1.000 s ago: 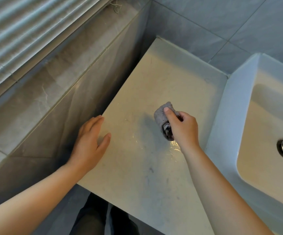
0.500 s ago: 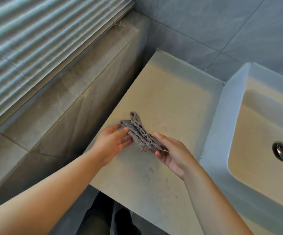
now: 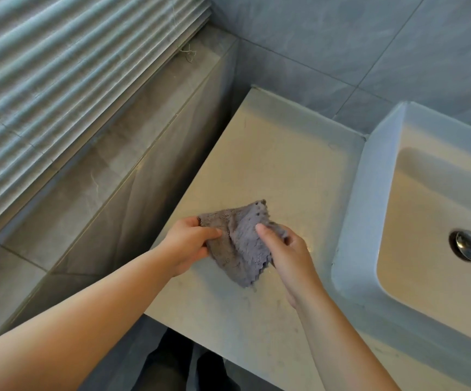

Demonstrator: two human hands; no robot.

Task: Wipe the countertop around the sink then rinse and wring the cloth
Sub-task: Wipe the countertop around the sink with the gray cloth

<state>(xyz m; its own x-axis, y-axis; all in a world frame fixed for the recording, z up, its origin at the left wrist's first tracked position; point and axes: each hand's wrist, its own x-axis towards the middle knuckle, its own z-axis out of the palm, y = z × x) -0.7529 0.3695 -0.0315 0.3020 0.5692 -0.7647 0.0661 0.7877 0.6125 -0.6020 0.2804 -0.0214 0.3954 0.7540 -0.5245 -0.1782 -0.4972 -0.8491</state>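
Along the left, the slatted blinds [image 3: 59,80] hang over a grey stone ledge [image 3: 110,165], and a grey tiled wall [image 3: 341,38] closes off the far side. Below the ledge runs the pale countertop [image 3: 285,165], with faint streaks and specks on its near part. The white sink [image 3: 352,221] stands on the counter to the right, its rim raised above the surface.

Both bare forearms reach in from the bottom of the view and meet over the counter, just left of the sink. Between them is the grey, fluffy cloth [image 3: 240,249], partly spread out, held at its two sides. Its lower corner hangs toward the counter; I can't tell whether it touches.

The left hand [image 3: 186,246] grips the cloth's left edge, thumb on top and fingers curled underneath. The right hand [image 3: 290,255] pinches the right edge, one finger laid across the fabric and the others curled round it.

A round metal drain plug [image 3: 467,245] sits in the sink's basin.
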